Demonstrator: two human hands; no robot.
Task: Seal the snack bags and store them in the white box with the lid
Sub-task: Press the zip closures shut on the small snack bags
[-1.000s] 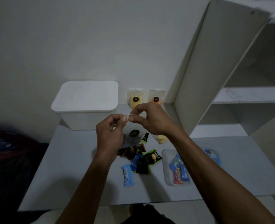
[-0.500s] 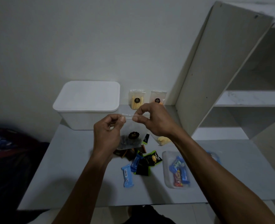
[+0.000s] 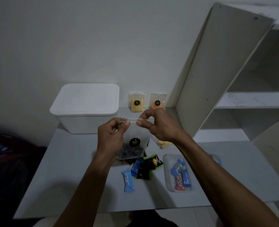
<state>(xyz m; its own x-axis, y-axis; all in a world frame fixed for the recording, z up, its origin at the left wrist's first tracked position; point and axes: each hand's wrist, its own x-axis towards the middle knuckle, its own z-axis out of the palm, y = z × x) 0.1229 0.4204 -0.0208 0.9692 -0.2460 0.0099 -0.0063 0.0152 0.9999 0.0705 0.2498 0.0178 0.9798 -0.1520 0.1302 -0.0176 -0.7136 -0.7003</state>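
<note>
Snack bag (image 3: 133, 141): held up above the table (image 3: 73, 169), near side of the white box (image 3: 86, 110); judged light, limp, slippery film.
Hold: keep to its top seal strip.
Left hand (image 3: 112, 136): you pinch the strip's left end.
Right hand (image 3: 158, 125): pinching its right end.

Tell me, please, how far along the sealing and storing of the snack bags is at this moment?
Early. Done: two clear labelled snack bags stand by the wall; I cannot tell whether they are sealed. In hand: the left hand and right hand pinch the top strip of a clear bag of dark snacks. Left: the white lidded plastic box is shut, and loose wrapped snacks lie on the grey table.
</note>
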